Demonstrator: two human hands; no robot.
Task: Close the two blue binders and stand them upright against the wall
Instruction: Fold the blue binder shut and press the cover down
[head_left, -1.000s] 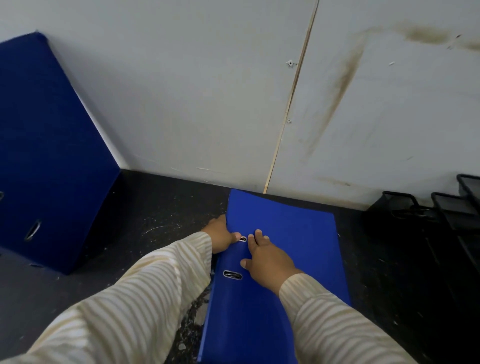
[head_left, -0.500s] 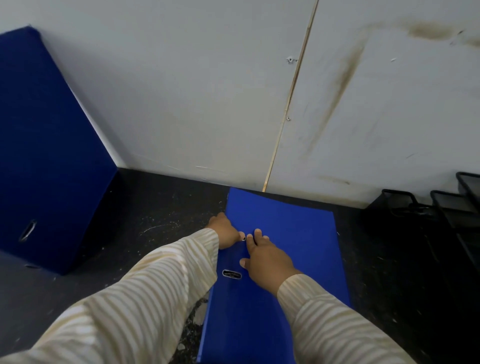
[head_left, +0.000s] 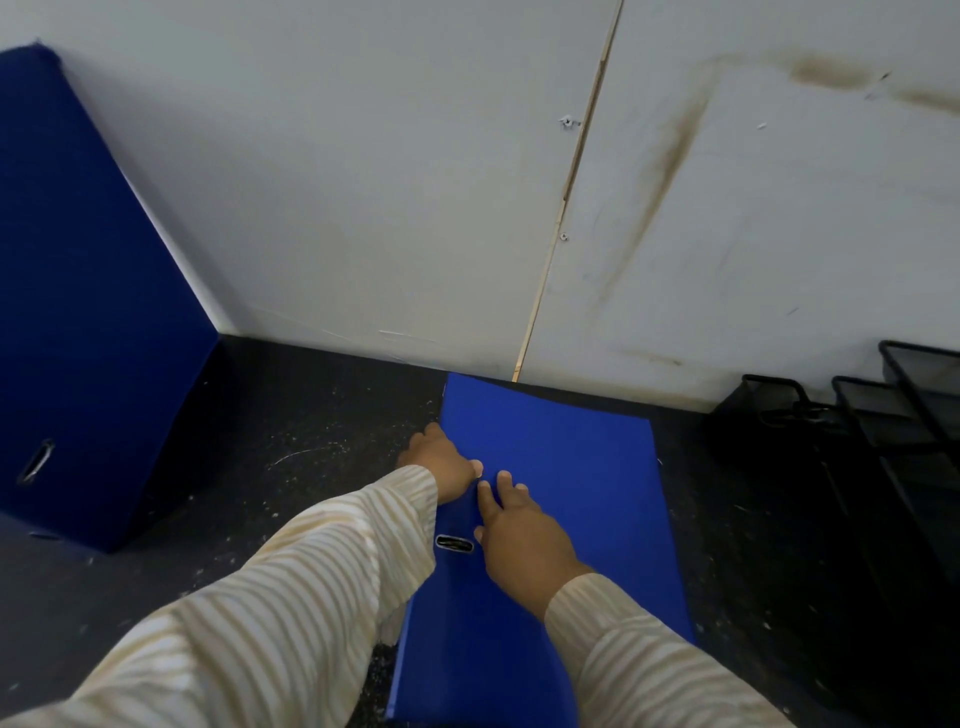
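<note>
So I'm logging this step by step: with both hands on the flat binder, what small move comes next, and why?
Probably tip the binder up onto its edge toward the wall. It lies closed and flat, left hand at its spine edge, right hand on its cover, while the other binder already leans there.

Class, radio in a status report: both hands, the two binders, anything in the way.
Left hand and right hand both on flat binder, no clear grasp. Second binder upright at wall. Black wire trays to the right.
</note>
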